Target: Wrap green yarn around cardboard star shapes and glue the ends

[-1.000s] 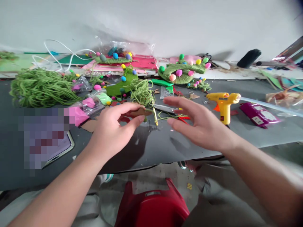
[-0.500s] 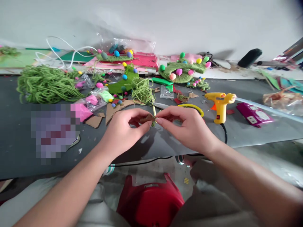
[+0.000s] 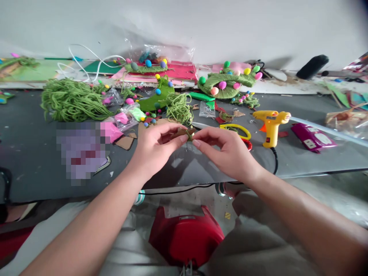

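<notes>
Pinching a small piece of brown cardboard (image 3: 181,132), the left hand (image 3: 153,148) has its thumb below and its fingers above. The cardboard sits between the two hands, raised over the dark table (image 3: 304,163), and its long side seems to run left to right, out of the left fingertips and toward the right hand (image 3: 228,152). Most of it lies within the left hand's grasp, so that hand is nearer; the rest of its outline is hidden. At its right end shows a bit of green yarn (image 3: 189,135), and the right thumb and forefinger come together just there. Whether they grip the yarn, the cardboard or only touch them, I cannot tell.

Straight beyond the fingertips lies a loose yarn tangle (image 3: 179,108). The scissors (image 3: 244,130), with yellow and red handles, lie partly behind the right hand, and the yellow glue gun (image 3: 270,128) stands farther to the right. A flat cardboard scrap (image 3: 125,142) rests left of the left hand.
</notes>
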